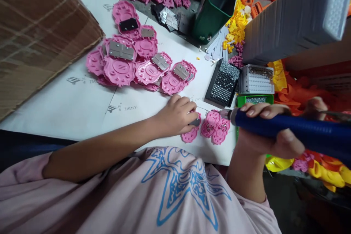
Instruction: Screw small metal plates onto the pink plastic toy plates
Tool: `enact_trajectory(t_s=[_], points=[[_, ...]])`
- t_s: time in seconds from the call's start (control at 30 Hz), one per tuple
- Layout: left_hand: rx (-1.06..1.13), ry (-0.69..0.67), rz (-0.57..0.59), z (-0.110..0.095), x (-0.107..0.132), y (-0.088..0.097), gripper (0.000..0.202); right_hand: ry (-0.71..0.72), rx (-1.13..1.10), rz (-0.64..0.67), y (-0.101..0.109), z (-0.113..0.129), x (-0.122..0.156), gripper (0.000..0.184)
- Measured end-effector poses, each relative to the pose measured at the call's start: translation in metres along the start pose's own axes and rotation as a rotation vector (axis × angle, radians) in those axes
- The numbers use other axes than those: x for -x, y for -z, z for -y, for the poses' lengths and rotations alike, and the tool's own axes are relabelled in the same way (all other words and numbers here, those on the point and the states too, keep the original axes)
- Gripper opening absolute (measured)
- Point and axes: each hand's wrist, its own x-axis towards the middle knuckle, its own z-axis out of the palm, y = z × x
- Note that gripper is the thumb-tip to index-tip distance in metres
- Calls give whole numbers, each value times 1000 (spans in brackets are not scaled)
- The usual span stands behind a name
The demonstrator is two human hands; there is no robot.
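My left hand (175, 115) is curled over a pink plastic shell (189, 136) on the table, fingertips at the small grey metal plate (195, 121) on it. My right hand (253, 140) is wrapped around a blue electric screwdriver (309, 131), held nearly level with its tip pointing left. That tip is above two more pink shells (221, 131), which lie side by side with small metal bits in them. Behind my left hand is a loose pile of pink shells (119, 69), several with metal plates screwed on.
A black screw tray (216, 89) stands beyond the screwdriver, beside a white tray (260, 87) and a green box (270, 98). A dark green bin (203, 25) stands at the back. Cardboard (41, 33) borders the left; orange and yellow parts crowd the right.
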Motion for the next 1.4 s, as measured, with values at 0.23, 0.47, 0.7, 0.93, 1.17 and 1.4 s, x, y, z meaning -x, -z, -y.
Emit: enact_trajectory(t_s=[0.23,0.47,0.7,0.93,1.17,1.4], points=[[16,-8,-42,1,0,-1,21,178,-18,-197,-5,-20,-37,8],[58,27,11,0,0,2,24,158,-29,-215,-7,-33,-37,12],[41,16,9,1,0,1,24,198,-42,-144,-2,-36,-38,14],[43,16,6,1,-1,1,26,173,-68,-144,-3,-37,-41,16],[59,9,25,2,-1,1,26,147,-87,-166,-8,-37,-42,17],[44,3,20,2,0,0,27,206,-60,-165,-2,-25,-47,15]])
